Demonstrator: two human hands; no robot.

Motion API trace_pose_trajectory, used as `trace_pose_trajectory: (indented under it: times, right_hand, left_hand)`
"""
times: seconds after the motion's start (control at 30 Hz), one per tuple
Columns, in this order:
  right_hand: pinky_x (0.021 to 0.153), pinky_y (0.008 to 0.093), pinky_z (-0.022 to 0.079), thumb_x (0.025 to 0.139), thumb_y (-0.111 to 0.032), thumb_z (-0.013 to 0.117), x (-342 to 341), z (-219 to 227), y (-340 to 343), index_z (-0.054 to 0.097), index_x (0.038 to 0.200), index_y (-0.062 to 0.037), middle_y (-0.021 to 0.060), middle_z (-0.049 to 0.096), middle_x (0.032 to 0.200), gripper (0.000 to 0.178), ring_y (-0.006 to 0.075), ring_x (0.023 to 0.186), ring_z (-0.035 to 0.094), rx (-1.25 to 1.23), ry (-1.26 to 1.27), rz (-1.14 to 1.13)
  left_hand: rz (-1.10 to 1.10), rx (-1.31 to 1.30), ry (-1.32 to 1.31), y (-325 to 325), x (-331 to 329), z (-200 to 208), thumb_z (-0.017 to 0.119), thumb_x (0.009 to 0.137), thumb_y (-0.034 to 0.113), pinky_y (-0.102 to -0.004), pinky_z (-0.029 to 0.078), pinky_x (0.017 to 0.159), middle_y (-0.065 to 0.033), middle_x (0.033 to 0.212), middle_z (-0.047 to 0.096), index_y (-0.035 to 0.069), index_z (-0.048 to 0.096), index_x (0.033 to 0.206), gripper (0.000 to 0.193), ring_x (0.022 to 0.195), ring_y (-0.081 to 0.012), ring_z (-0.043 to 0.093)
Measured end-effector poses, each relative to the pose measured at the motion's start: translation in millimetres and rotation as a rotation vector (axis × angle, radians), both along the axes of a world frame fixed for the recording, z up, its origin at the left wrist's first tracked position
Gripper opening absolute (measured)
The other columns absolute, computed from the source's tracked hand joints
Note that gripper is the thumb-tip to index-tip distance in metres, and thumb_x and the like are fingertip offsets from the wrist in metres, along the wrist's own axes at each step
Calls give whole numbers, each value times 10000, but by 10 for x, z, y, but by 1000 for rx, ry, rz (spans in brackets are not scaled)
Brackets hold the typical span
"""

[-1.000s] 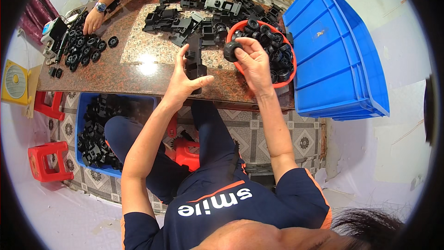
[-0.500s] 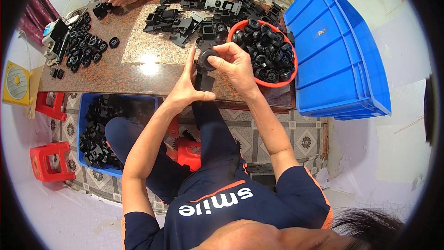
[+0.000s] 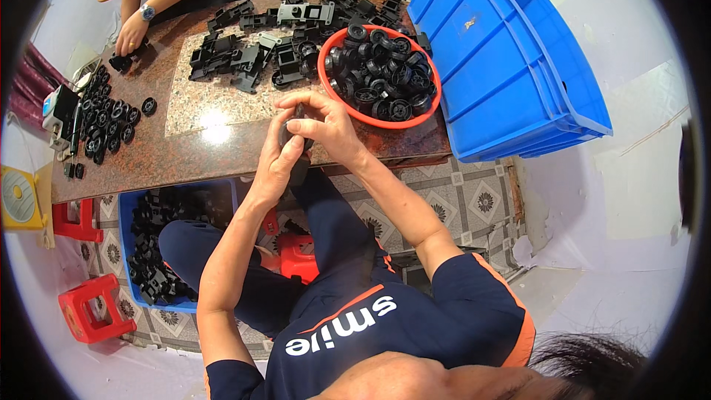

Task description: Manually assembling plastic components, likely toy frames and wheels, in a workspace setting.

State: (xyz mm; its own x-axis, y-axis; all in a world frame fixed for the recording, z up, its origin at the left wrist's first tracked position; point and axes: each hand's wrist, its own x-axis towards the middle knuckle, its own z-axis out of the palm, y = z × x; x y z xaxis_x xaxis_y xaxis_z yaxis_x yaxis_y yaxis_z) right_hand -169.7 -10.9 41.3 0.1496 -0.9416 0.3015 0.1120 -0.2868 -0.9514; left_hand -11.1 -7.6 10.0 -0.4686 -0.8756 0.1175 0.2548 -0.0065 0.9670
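Both hands meet over the near edge of the table around a black plastic chassis part (image 3: 299, 172), whose lower end pokes out below the fingers. My left hand (image 3: 275, 164) is closed around its side. From the right, my right hand (image 3: 324, 127) curls over the top, thumb and fingers pressed against a black wheel (image 3: 286, 133) at the part. Fingers cover most of both pieces, so how the wheel sits on the part cannot be made out. Just beyond my right hand stands a red basin (image 3: 326, 80) heaped with black wheels (image 3: 381, 74).
Black and grey chassis parts (image 3: 244, 59) lie piled across the table (image 3: 148, 152). Loose wheels (image 3: 107, 118) spread at left, near a co-worker's hand (image 3: 133, 33) on a black part. Blue crates (image 3: 503, 59) stand at right. Below are a blue bin (image 3: 127, 252) and red stools (image 3: 95, 310).
My right hand has brought the wheel down against the chassis part, and my left fingers have closed in. The view has shifted, so the table things sit further left.
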Motion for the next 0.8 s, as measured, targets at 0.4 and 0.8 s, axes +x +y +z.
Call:
trace_pose_trajectory:
  times: [0.4, 0.8]
  right_hand:
    - [804, 443, 397, 745, -380, 753, -1319, -396, -812, 737, 746, -108, 56, 640, 885, 272, 271, 927, 565, -225, 1825, -897]
    - [831, 364, 475, 695, -106, 762, -2, 87, -6, 681, 980, -97, 41, 677, 1069, 296, 237, 943, 632, -899, 800, -148]
  left_hand:
    - [380, 508, 237, -324, 114, -21, 689, 899, 392, -332, 534, 656, -46, 952, 567, 166, 474, 1178, 419, 807, -182, 617]
    - [555, 520, 186, -368, 204, -78, 844, 761, 321, -359, 553, 729, -145, 1206, 509, 94, 162, 1481, 1017, 988, -212, 593]
